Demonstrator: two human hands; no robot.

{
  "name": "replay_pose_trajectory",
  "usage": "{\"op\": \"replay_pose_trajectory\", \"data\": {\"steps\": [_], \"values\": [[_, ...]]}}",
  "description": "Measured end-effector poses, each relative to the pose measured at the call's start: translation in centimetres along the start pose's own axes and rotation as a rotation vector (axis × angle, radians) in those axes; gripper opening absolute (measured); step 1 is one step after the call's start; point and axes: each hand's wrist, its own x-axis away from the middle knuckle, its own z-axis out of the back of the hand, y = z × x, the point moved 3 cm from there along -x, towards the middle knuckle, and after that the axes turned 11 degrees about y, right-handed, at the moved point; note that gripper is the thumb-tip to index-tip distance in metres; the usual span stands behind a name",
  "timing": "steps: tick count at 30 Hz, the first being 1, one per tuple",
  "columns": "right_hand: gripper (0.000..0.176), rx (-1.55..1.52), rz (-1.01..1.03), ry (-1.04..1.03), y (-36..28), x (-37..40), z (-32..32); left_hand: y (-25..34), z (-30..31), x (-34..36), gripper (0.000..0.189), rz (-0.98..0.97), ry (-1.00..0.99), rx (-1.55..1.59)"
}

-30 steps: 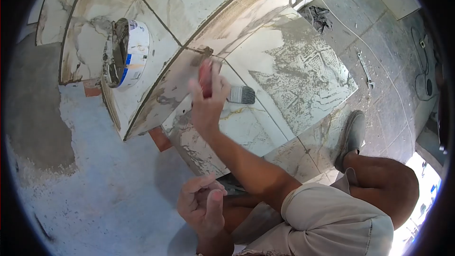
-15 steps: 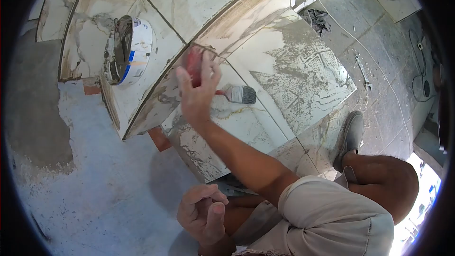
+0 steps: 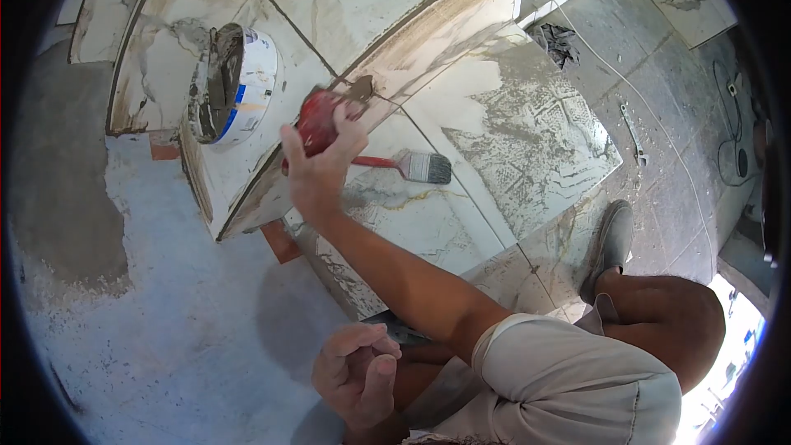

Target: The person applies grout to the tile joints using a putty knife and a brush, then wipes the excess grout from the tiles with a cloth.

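Note:
My right hand (image 3: 324,169) is closed around a red, rounded object (image 3: 315,122), blurred by motion, beside the vertical face of the tiled step (image 3: 247,198). A grey-brown dab (image 3: 360,89) shows just past it, near a tile joint. Below my fingers, a paintbrush (image 3: 424,167) with a red handle and dark bristle tips lies on a pale tile. My left hand (image 3: 358,371) hangs low near my leg, loosely curled, thumb apart from the fingers and nothing visible in it. On the step's top stands a white bucket (image 3: 257,86) smeared with grey mix.
A mortar-smeared tile (image 3: 527,136) lies to the right of the brush. Beyond it, an adjustable wrench (image 3: 634,133), a cable (image 3: 651,99) and black crumpled plastic (image 3: 559,44) are on the floor. A brick piece (image 3: 280,242) sits under the step's corner.
My right hand has moved left and slightly down along the step with the red object, uncovering more of the brush handle. The left hand stays nearly still. The view has shifted slightly.

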Motion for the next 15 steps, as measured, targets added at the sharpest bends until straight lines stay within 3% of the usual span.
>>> {"op": "replay_pose_trajectory", "data": {"steps": [3,6,9,12,13,14,15], "values": [[0.075,0.041,-0.020,-0.152,0.5,1.1,2.4,0.1,-0.2,-0.2,0.042,0.018,-0.008,0.017],[0.073,0.068,0.166,-0.063,0.7,-1.0,5.0,0.0,0.1,-0.1,0.040,0.001,-0.027,0.010],[0.068,-0.011,0.088,-0.017,-0.6,-3.9,5.3,0.2,0.3,0.2,0.039,0.009,-0.001,0.031],[0.065,-0.075,0.141,-0.103,1.7,-1.7,4.2,0.2,0.1,0.1,0.038,-0.001,-0.028,0.011],[0.063,0.247,0.574,-0.153,1.3,-1.1,4.5,0.2,0.0,0.0,0.038,0.009,-0.020,0.017],[0.063,0.248,0.572,-0.151,1.7,-0.9,5.2,0.3,-0.1,0.0,0.038,0.020,-0.013,0.022],[0.065,0.133,0.376,-0.212,2.7,-0.8,5.8,0.3,-0.1,0.0,0.038,0.022,-0.016,0.020]]}}
